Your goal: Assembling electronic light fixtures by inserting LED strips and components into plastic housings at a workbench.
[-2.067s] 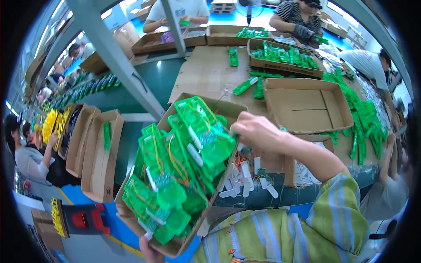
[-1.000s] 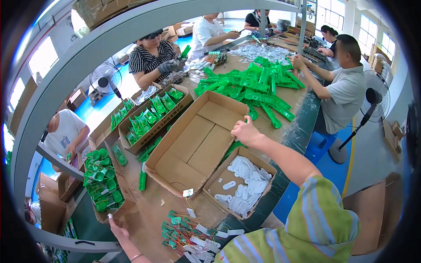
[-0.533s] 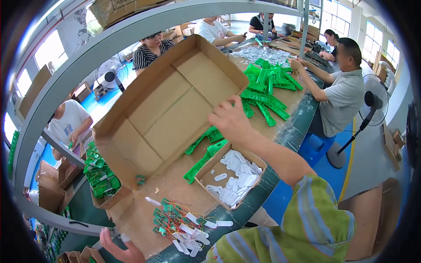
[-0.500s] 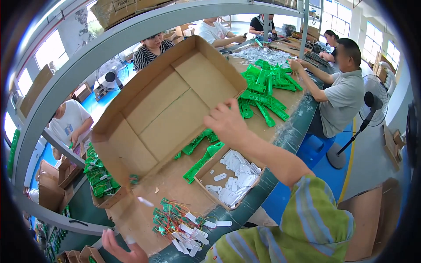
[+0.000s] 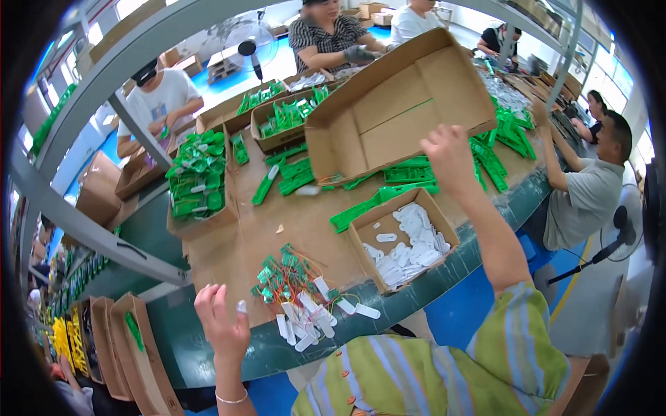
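My right hand (image 5: 447, 154) grips the near edge of a large empty cardboard box (image 5: 399, 104) and holds it tilted up above the table. My left hand (image 5: 220, 326) hovers open by the table's front edge, close to a pile of small green parts with wires and white tags (image 5: 295, 291). Beneath the raised box lie long green plastic pieces (image 5: 378, 201). A small cardboard tray of white tags (image 5: 404, 239) sits just under my right forearm.
A box full of green packets (image 5: 198, 184) stands at the left of the brown table (image 5: 305, 225). Other people work at the far side and the right end. More trays of green parts (image 5: 284, 114) lie beyond. A grey metal frame beam (image 5: 83, 222) crosses on the left.
The view has swung left. My right hand has carried the empty box up and to the right. My left hand has risen into view by the front edge.
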Tool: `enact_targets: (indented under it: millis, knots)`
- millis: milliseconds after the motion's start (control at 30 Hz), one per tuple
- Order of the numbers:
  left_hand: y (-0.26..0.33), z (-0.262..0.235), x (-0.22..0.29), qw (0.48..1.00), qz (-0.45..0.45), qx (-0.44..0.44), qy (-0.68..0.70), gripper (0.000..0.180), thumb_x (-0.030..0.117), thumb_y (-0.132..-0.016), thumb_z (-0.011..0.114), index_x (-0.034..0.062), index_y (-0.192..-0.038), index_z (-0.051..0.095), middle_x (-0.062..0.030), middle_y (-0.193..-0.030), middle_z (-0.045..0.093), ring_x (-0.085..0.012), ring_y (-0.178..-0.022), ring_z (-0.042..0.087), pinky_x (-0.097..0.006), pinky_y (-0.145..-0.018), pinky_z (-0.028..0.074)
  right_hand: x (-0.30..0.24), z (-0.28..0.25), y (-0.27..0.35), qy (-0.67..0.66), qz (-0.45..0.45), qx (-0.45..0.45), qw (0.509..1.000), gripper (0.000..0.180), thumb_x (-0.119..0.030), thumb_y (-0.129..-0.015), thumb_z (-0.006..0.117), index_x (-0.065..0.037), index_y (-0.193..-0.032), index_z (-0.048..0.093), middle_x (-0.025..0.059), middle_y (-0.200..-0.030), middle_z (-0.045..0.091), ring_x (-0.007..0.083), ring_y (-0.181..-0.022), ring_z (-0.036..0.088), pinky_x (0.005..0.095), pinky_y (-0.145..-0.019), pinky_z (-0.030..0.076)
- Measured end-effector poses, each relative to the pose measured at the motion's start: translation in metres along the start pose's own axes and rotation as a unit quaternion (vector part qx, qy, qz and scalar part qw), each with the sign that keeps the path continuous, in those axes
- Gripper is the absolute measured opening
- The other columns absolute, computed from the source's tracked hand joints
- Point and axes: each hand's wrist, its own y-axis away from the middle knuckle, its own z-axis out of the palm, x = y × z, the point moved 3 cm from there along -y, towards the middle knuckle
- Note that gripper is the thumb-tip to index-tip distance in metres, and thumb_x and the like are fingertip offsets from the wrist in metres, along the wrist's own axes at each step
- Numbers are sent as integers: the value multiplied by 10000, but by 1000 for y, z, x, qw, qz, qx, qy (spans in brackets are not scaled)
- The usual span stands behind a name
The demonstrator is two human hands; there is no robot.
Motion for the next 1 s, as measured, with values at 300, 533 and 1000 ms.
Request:
enact_targets:
  millis: [300, 533, 1000]
  knots:
    - [-44, 37, 24, 995, 60, 21, 72, 455, 54, -708, 593, -7, -1145, 485, -173, -1113, 484, -349, -1060, 454, -415, -914, 367, -8, -47, 12, -75, 0, 43, 996, 138, -15, -653, 552, -84, -769, 584, 26, -739, 551, 196, -792, 521, 339, -765, 338]
    - [-91, 94, 39, 979, 121, -162, 4, 482, -3, -648, 593, 80, -1120, 541, -124, -1111, 519, -288, -1036, 489, -393, -889, 389, -29, -79, 19, -93, -24, 59, 994, 165, -20, -646, 569, -70, -802, 587, 29, -767, 561, 196, -795, 532, 324, -753, 340]
    - [-70, 52, 69, 989, 100, -26, 104, 554, 1, -617, 634, 36, -1159, 528, -157, -1039, 463, -332, -915, 469, -399, -800, 409, 5, -46, 42, -74, 44, 41, 995, 168, -7, -657, 554, -74, -809, 578, 45, -748, 527, 208, -809, 513, 347, -774, 317]
